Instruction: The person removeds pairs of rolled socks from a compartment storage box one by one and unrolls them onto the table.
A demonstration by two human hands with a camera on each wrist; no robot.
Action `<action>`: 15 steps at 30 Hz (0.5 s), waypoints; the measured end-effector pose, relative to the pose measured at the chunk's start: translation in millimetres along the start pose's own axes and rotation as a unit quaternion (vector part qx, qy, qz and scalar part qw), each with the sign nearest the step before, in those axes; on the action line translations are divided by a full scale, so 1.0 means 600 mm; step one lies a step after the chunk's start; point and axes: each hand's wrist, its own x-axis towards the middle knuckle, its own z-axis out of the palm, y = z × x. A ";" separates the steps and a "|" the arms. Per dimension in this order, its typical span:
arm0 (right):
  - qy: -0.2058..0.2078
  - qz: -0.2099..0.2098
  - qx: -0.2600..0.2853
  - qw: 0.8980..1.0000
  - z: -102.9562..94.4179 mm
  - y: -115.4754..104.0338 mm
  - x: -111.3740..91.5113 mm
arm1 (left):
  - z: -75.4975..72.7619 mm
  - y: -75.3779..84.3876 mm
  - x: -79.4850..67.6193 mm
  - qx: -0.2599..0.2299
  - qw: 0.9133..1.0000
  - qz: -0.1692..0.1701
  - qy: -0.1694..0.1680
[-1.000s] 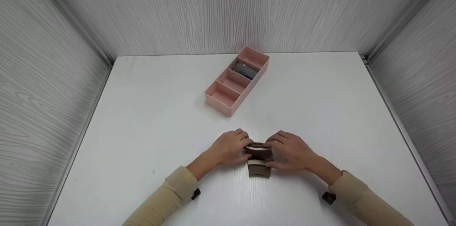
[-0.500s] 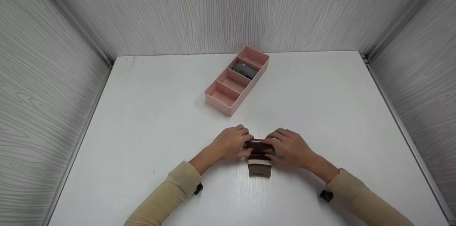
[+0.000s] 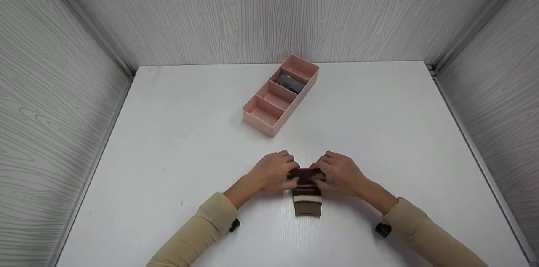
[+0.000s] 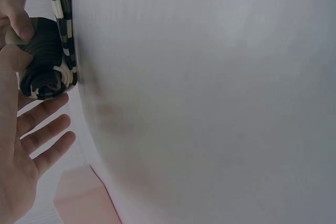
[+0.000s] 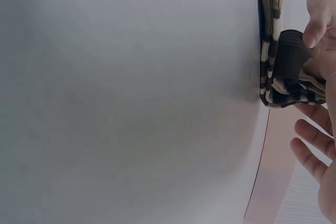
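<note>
A pair of striped knit socks [image 3: 307, 199], dark brown with a cream band and a lighter brown end, lies on the white table between my hands. Its far part is rolled up; the near part lies flat in layers. In the head view my left hand [image 3: 273, 173] grips the roll from the left, and my right hand [image 3: 342, 175] grips it from the right. Both thumbs press the near side of the roll. The left wrist view shows the coiled end of the socks [image 4: 46, 59], the other fingers spread beyond it. Folded layers of the socks [image 5: 291, 59] show in the right wrist view.
A pink divided tray [image 3: 257, 123] stands slanted beyond my hands, toward the back wall. One of its compartments holds a grey, clear-looking item [image 3: 290, 83]. Pale wood-grain panels [image 3: 269, 14] enclose the table at the back and both sides.
My fingers have shifted on the roll, and its upper cream stripe has gone from sight. More dark fabric shows before the lower cream band; the near end sits slightly closer to me.
</note>
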 end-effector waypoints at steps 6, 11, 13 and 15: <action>-0.032 0.036 0.040 0.998 -0.003 -0.006 0.001 | 0.002 0.004 -0.008 0.003 1.000 0.000 0.009; -0.057 0.074 0.071 0.993 -0.006 -0.008 0.004 | 0.003 0.005 -0.016 0.007 0.999 0.006 0.046; -0.064 0.084 0.075 0.992 -0.006 -0.007 0.005 | 0.003 0.007 -0.019 0.011 0.998 0.005 0.061; -0.070 0.092 0.077 0.990 -0.005 -0.006 0.007 | 0.002 0.009 -0.023 0.022 0.997 0.002 0.070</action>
